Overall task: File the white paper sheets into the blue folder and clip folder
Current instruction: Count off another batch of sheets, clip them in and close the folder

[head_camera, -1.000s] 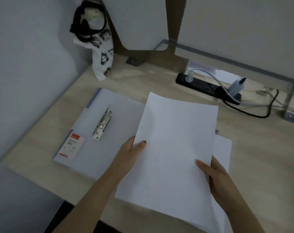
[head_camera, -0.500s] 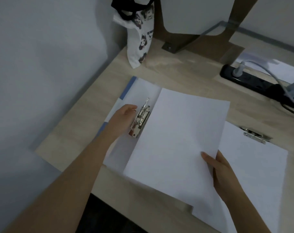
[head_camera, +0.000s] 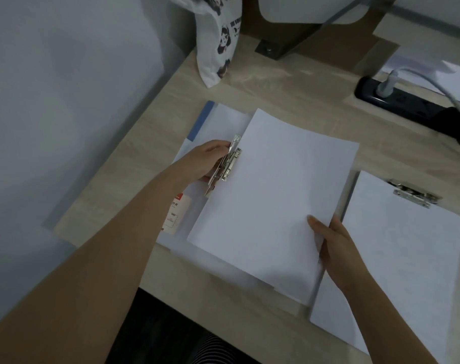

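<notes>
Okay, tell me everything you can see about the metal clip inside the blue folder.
The metal clip is a shiny silver lever clamp fixed inside the open blue folder on the desk, running along the left edge of the white paper sheet. Its long flat lever looks raised. The left hand grips the lever, while the right hand holds the sheet's right edge, slid up against the clamp.

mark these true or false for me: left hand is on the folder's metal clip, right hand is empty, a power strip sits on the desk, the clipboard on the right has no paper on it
1. The left hand is on the metal clip of the blue folder. True.
2. The right hand is empty. False: it holds the white sheet by its right edge.
3. A power strip lies on the desk. True.
4. The clipboard on the right holds no paper. False: a white sheet lies under its clip.
</notes>
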